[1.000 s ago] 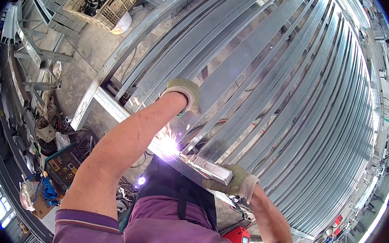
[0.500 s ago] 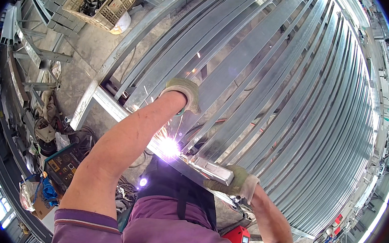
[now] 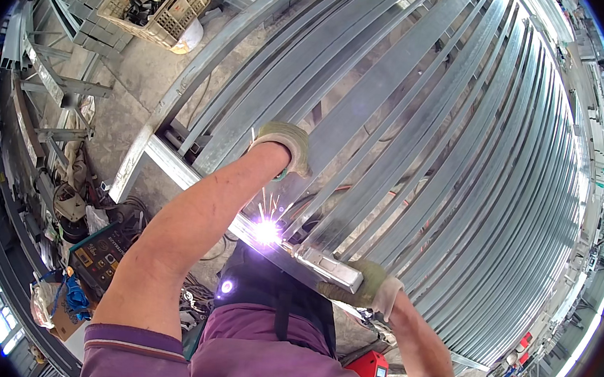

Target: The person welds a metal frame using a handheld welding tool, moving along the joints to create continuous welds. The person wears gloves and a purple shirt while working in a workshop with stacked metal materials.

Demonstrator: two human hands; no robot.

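My left hand (image 3: 282, 143), in a pale green work glove, is over the grey flat metal bars (image 3: 355, 132) beyond the weld spot. Its fingers are hidden, and I cannot tell what it holds. My right hand (image 3: 365, 285), gloved too, grips a silver block-shaped tool (image 3: 331, 265) whose narrow end points left. Right at that end burns a bright violet-white weld arc (image 3: 266, 232), throwing short sparks. It sits on the near metal rail (image 3: 173, 164), where the bars meet it. The glare hides the joint itself.
A control box with knobs (image 3: 97, 256) and a blue tangle (image 3: 75, 299) lie at the left. A beige crate (image 3: 156, 6) with dark pieces stands far left. Near my right forearm is a red box with a screen (image 3: 370, 369). Stacked steel lengths (image 3: 36, 152) line the left.
The arc has shifted slightly right and its sparks are shorter and fewer. The silver tool and my right hand have moved slightly. My left hand has hardly moved.
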